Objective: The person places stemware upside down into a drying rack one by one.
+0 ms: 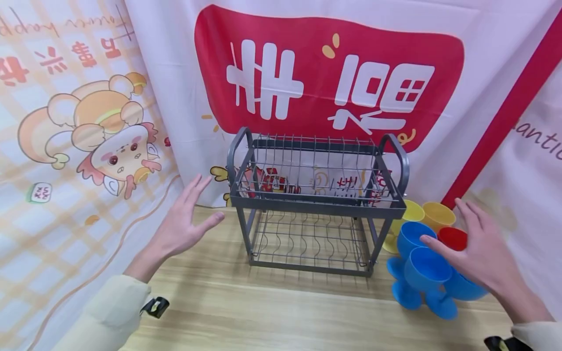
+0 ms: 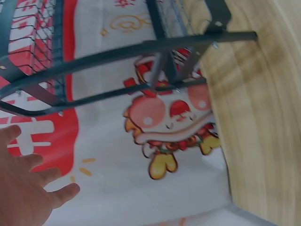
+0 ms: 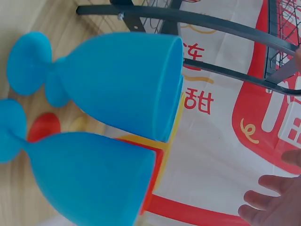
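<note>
A dark grey two-tier wire dish rack stands on the wooden table in the head view. My left hand is held up beside the rack's left side, fingers extended and thumb apart, holding nothing. In the left wrist view, that hand appears below the rack's side frame. My right hand hovers over plastic goblets at the rack's right, fingers spread and nothing gripped. Under and beside it are blue goblets, a red goblet, a yellow one and an orange one.
Both rack tiers show bare wires. Printed cloth hangs behind and on both sides, close to the rack's back. The wooden tabletop extends in front of the rack. The goblets stand bunched near the right cloth.
</note>
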### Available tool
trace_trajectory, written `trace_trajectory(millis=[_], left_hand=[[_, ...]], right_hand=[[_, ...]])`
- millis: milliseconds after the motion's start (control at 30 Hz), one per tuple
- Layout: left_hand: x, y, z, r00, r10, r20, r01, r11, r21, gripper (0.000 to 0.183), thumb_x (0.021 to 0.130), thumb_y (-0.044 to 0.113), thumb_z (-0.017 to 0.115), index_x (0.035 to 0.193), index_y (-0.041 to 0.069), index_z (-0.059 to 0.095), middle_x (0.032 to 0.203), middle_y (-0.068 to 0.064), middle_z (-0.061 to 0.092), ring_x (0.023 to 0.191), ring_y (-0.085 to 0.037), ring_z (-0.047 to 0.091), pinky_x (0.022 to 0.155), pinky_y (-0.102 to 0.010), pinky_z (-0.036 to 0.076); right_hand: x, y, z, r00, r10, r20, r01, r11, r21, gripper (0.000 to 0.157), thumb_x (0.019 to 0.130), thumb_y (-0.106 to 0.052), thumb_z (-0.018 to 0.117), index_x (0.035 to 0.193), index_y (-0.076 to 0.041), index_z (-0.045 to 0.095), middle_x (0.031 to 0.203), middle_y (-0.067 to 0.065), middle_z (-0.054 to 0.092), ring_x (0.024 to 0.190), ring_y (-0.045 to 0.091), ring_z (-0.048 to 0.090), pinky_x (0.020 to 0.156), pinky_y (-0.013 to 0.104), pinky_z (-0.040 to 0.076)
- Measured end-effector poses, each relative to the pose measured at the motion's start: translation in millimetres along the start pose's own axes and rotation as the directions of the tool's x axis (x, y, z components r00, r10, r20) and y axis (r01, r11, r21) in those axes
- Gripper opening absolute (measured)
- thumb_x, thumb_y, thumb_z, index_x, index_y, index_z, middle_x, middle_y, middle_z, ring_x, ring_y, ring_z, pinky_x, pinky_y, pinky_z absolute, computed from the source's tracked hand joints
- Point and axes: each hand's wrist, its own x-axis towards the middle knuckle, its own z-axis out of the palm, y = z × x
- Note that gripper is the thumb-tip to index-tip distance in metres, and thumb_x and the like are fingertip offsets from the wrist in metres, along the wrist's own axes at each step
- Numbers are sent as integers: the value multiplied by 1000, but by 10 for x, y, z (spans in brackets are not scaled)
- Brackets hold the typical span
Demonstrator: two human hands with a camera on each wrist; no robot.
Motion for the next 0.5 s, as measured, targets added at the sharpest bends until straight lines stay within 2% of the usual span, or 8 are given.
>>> trace_trajectory(millis=[100,167,333,500], left_hand=[[6,103,-30,997,30,-68,-36,995,-88,85,100,51,67,170,38,19,181,0,11,165,-41,19,118,-85,23],[22,173,-38,991,56,-125,-73,988,-136,83,100,46,68,169,36,22,180,1,15,164,-38,22,119,-81,27],[98,360,8,955,113,-275,-174,962,-208,80,99,38,69,168,33,29,178,4,24,161,-31,32,118,-69,41],[98,593,19,923,163,-348,-255,937,-237,79,97,37,71,166,31,33,176,6,28,161,-24,32,121,-65,40]], right_hand=[[-104,11,36,999,46,-12,-45,998,43,118,86,-61,79,171,-11,14,168,36,23,147,65,27,85,89,43],[-169,14,68,998,65,-21,-63,996,56,117,86,-60,79,171,-12,15,166,36,26,144,64,31,85,88,44],[-278,48,125,994,100,-50,-95,992,85,114,87,-58,80,171,-13,17,164,36,29,140,62,35,85,87,46],[-392,44,182,988,141,-63,-132,983,128,112,87,-55,81,170,-13,18,165,35,29,141,62,35,85,86,47]])
